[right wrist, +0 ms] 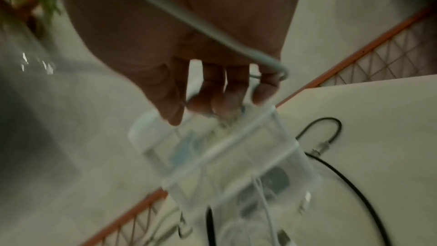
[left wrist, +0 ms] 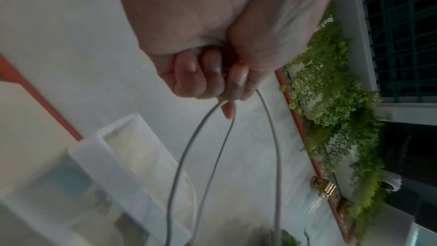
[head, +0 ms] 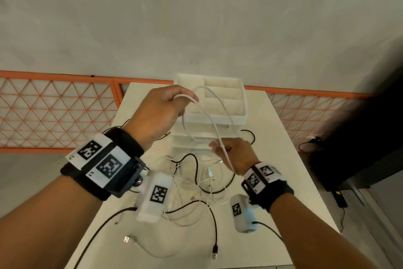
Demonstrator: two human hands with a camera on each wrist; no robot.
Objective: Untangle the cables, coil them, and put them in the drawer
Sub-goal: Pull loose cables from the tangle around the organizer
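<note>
My left hand (head: 174, 103) is raised in front of the white drawer unit (head: 237, 114) and grips loops of a white cable (head: 209, 116) in a fist. The left wrist view shows the fist (left wrist: 212, 78) closed on the strands (left wrist: 187, 156), which hang down in arcs. Lower and to the right, my right hand (head: 226, 148) holds the same cable, which runs down past its wrist. In the right wrist view the cable (right wrist: 189, 23) crosses the palm and hooks round an outer finger (right wrist: 267, 89). A tangle of white and black cables (head: 196, 181) lies on the white table (head: 272, 138).
The drawer unit's open top has divided compartments. A black USB cable (head: 216, 236) and a white USB plug (head: 126, 239) lie near the table's front. An orange lattice rail (head: 54, 111) runs behind, with dark furniture (head: 359, 148) to the right. Green plants (left wrist: 331, 100) and a small glass bottle (left wrist: 324, 188) show in the left wrist view.
</note>
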